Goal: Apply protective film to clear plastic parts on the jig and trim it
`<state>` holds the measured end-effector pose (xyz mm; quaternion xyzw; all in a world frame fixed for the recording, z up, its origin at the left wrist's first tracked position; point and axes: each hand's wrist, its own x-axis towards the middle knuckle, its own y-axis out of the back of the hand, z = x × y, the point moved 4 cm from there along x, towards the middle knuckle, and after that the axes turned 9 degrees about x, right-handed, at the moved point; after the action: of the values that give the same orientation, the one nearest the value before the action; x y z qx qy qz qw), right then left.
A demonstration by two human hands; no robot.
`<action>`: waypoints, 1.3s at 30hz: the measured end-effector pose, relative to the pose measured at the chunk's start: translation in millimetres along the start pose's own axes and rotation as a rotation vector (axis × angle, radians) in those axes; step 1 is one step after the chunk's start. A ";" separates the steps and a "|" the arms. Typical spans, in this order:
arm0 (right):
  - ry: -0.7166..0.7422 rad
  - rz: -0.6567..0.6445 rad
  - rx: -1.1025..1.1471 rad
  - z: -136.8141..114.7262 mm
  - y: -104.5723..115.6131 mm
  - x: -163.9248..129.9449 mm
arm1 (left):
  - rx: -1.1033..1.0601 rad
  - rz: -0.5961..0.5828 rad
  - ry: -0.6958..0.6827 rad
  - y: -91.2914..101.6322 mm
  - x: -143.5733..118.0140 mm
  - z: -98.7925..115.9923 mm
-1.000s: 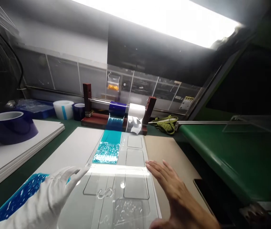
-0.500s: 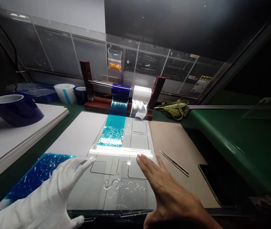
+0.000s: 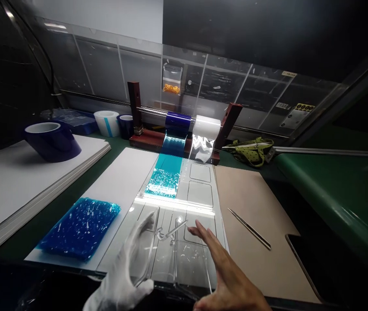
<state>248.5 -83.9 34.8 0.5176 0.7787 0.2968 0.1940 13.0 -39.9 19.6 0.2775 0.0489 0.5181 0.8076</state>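
Observation:
My left hand [image 3: 127, 263], in a white glove, curls around the left edge of a clear plastic piece [image 3: 145, 259], fingers at its far end and thumb near its close end. The piece is tilted, and its thin edges catch the light. A small curled clear part [image 3: 164, 235] shows between its left and right portions; I cannot tell whether these are joined. My bare right hand [image 3: 222, 263] spans the right portion [image 3: 190, 259], with fingers at the far side and thumb at the near side. Below lies a pale sheet with dark rounded outlines [image 3: 199, 194].
Blue film and clear film run from a blue roll [image 3: 177, 121] and a white roll [image 3: 208, 125] on a wooden stand [image 3: 135, 106]. A blue film-covered stack [image 3: 80, 229] lies left. Tweezers [image 3: 250, 229] and a phone [image 3: 303, 263] lie right. A tape roll [image 3: 52, 140] sits on stacked boards [image 3: 5, 181].
The clear plastic has gone from lying nearly flat to tilted up. My left hand has moved right and turned more upright; my right hand has turned too. The view has shifted left.

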 end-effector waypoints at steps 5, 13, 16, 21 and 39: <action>0.040 0.024 -0.189 -2.7 37.0 -11.8 | 0.256 -0.171 0.063 19.4 17.6 12.7; 0.234 -0.034 -0.657 -64.2 75.4 15.6 | 1.367 -0.568 -0.227 32.3 71.1 84.2; 0.285 -0.081 -0.676 -72.6 66.1 24.3 | 1.518 -0.638 -0.303 0.6 74.9 87.5; 0.222 -0.002 -0.638 -37.9 78.5 11.2 | 1.395 -0.526 -0.180 4.5 72.2 66.5; 0.112 -0.076 -0.177 37.2 86.4 -32.6 | 0.601 -0.612 0.178 26.5 59.8 62.2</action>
<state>343.6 -79.3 64.1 0.4510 0.7782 0.3853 0.2063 41.7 -4.7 97.6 0.4271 0.3470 0.2394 0.7999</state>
